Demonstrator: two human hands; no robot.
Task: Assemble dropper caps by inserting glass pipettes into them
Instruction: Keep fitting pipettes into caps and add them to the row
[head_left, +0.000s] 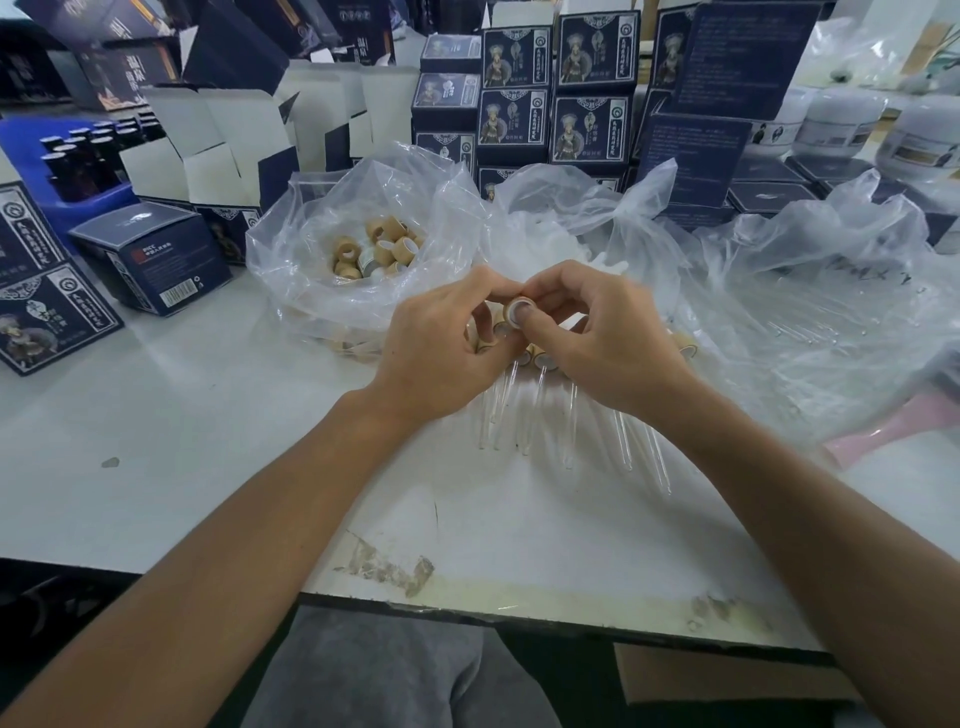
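Both hands meet over the white table (208, 467). My right hand (597, 343) pinches a tan, bamboo-look dropper cap (517, 310), and a fingertip presses into its white open end. My left hand (441, 348) grips the same cap from the left and also holds spare caps (485, 340) in its curled fingers. Under the hands lie several assembled droppers (540, 395), their glass pipettes pointing toward me. A clear bag (311, 291) behind the left hand holds loose tan caps (379, 249). A bag of loose glass pipettes (810, 317) lies to the right.
Dark blue product boxes (150, 260) stand at the left and in stacks (556, 93) along the back. Open white-flapped boxes (218, 150) and a blue crate of dark bottles (78, 161) are at back left. White jars (841, 119) stand at back right. A pink object (883, 431) lies at right.
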